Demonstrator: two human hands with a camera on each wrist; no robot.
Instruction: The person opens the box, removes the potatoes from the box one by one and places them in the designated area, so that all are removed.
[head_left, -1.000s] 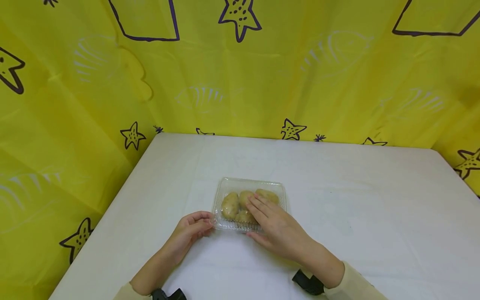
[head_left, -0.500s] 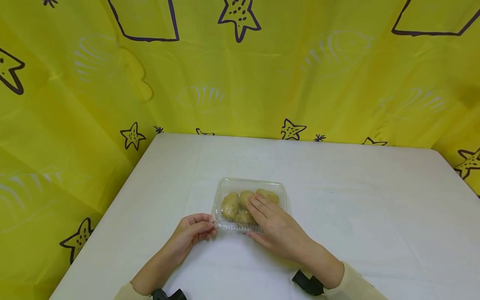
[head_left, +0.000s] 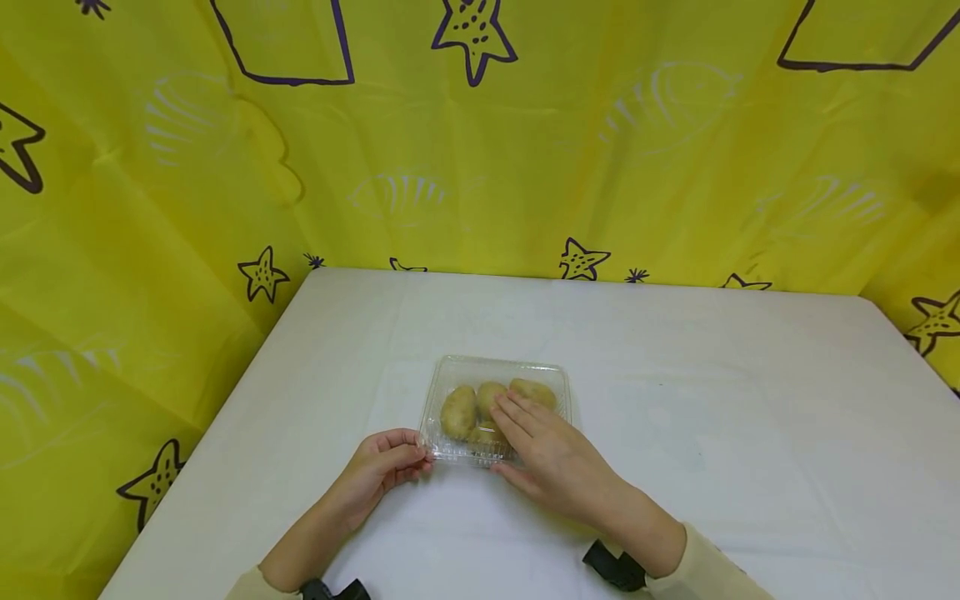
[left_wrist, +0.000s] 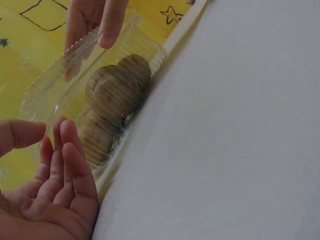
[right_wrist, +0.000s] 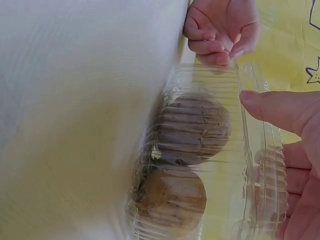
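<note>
A clear plastic clamshell container [head_left: 442,379] sits on the table, with several potatoes [head_left: 458,413] inside. My left hand [head_left: 378,467] pinches the container's near left corner between thumb and fingertips. My right hand [head_left: 558,458] rests over the right part of the lid with its fingers straight, hiding part of the contents. In the right wrist view, my right thumb [right_wrist: 275,107] touches the near rim, and the ridged near wall [right_wrist: 220,175] shows two potatoes behind it. The left wrist view shows the container beyond my left fingers [left_wrist: 75,175], with potatoes [left_wrist: 107,90] visible through the wall.
A white cloth covers the table [head_left: 712,417]. Yellow curtains [head_left: 525,167] with star and fish drawings hang behind it and along the left. Black wrist straps [head_left: 615,567] show at the lower edge of the head view.
My left thumb and fingers have closed in on the near left corner, and the lid's near edge looks slightly shifted. My right hand stays in place over the lid.
</note>
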